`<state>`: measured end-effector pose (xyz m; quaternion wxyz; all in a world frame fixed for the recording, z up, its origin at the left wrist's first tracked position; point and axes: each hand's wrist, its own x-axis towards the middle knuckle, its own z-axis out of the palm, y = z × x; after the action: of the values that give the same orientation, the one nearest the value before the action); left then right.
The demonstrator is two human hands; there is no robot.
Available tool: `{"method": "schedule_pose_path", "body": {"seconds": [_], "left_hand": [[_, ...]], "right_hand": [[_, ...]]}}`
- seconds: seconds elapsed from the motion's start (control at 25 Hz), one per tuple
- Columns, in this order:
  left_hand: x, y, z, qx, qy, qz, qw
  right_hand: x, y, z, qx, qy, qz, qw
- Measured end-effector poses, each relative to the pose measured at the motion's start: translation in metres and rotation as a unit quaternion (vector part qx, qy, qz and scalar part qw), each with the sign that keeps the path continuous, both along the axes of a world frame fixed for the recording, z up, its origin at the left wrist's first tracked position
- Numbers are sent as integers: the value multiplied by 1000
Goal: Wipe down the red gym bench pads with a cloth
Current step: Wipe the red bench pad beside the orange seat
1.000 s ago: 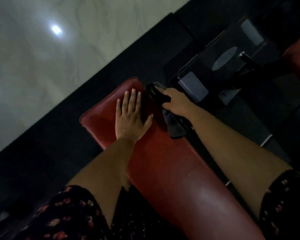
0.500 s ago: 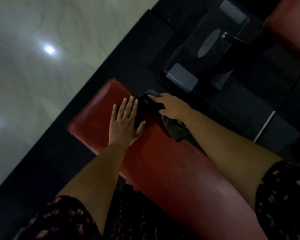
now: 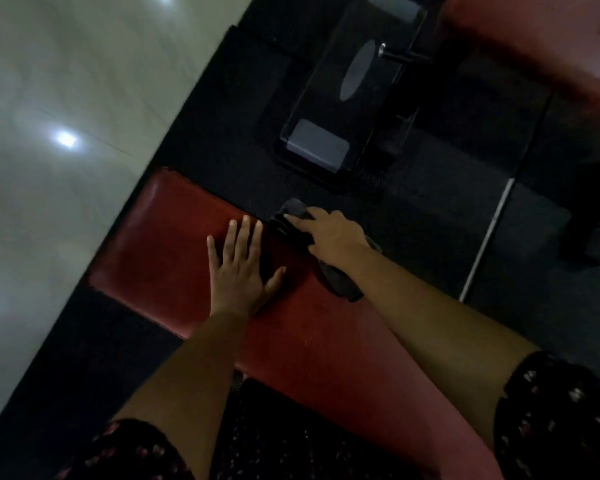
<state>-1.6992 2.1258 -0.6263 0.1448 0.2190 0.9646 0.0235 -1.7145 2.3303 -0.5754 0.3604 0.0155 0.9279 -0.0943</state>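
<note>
A long red bench pad (image 3: 160,244) runs from the middle left down to the lower right. My left hand (image 3: 238,268) lies flat on it with fingers spread, holding nothing. Just right of it, my right hand (image 3: 333,237) presses a dark grey cloth (image 3: 340,282) onto the pad's far edge. Part of the cloth hangs over that edge, and some of it is hidden under my hand.
Black rubber floor mats (image 3: 236,109) surround the bench, with pale glossy tiles (image 3: 66,81) to the left. A black machine base with grey panels (image 3: 326,140) stands beyond the pad. Another red pad (image 3: 541,36) shows at the top right.
The view has swung, so the bench sits lower and further right in frame. My right hand with the cloth has stayed at the pad's far edge. My left hand stays flat.
</note>
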Motion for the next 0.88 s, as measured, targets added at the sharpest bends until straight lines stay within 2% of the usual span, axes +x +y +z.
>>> {"method": "schedule_pose_path", "body": {"seconds": [0.16,0.32,0.44,0.56,0.64,0.76,0.88], "left_hand": [[3,4,2,16,-6,-23,1000],[26,34,3,9,-21,-120,992],[33,43,-1,0,-8,-134,991],[31,44,0,13,7,-149,989],[34,56,4,43,-7,-176,983],[63,87,8,55,-14,-236,970],[93,104,6,52,-24,-210,976]], "right_hand": [[51,32,7,19,-21,0,1000],[117,76,19,76,-88,-84,990],[106,54,19,80,-56,-124,988],[93,28,17,82,1,-107,991],[110,37,16,94,-8,-101,990],[165,71,21,151,-38,-149,976],[200,94,29,175,-65,-206,961]]}}
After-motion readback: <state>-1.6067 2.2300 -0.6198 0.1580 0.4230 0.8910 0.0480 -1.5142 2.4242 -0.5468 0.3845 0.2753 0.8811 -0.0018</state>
